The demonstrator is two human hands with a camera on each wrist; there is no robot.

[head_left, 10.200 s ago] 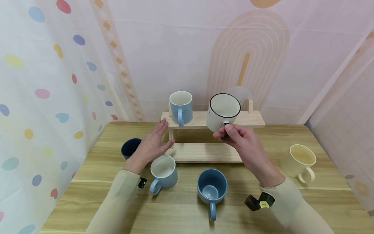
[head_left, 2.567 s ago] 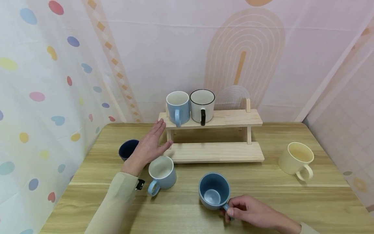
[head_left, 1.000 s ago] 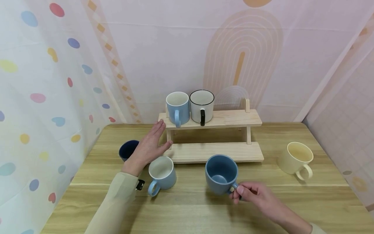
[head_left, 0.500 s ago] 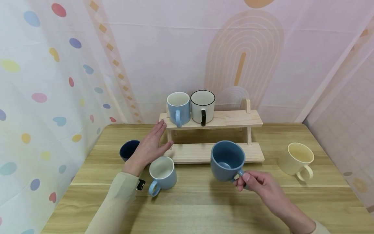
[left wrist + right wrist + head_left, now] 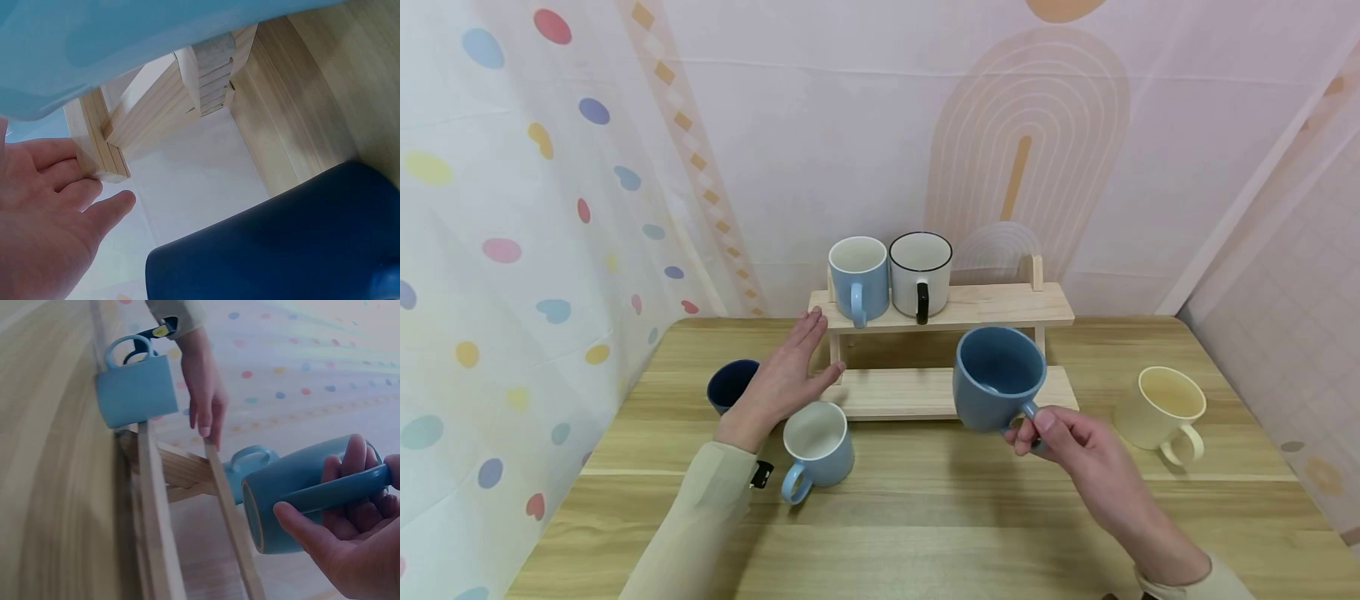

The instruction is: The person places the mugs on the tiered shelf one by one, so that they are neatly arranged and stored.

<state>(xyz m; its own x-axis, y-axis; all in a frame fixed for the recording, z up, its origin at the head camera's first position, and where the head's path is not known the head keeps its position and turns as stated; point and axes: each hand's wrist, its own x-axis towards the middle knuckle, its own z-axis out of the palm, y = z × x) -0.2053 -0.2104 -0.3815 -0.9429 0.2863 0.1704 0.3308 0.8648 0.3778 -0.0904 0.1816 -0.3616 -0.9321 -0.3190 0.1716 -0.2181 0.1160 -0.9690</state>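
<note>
My right hand grips the handle of a grey-blue mug, held up in front of the wooden two-tier shelf. The mug's mouth faces up and its base is off the table. In the right wrist view, fingers and thumb close round the handle of the same mug. My left hand has its fingers extended, the tips touching the left end of the upper board. On that board stand a light-blue mug and a white mug with black rim and handle, side by side.
A light-blue mug with white inside stands on the table below my left wrist. A dark navy mug is partly hidden behind the left hand. At the right stands a cream-yellow mug. A patterned curtain hangs behind.
The white mug has gone from my right hand onto the upper board. My right hand has since lifted the grey-blue mug from the table, upward and rightward. The left hand stays put.
</note>
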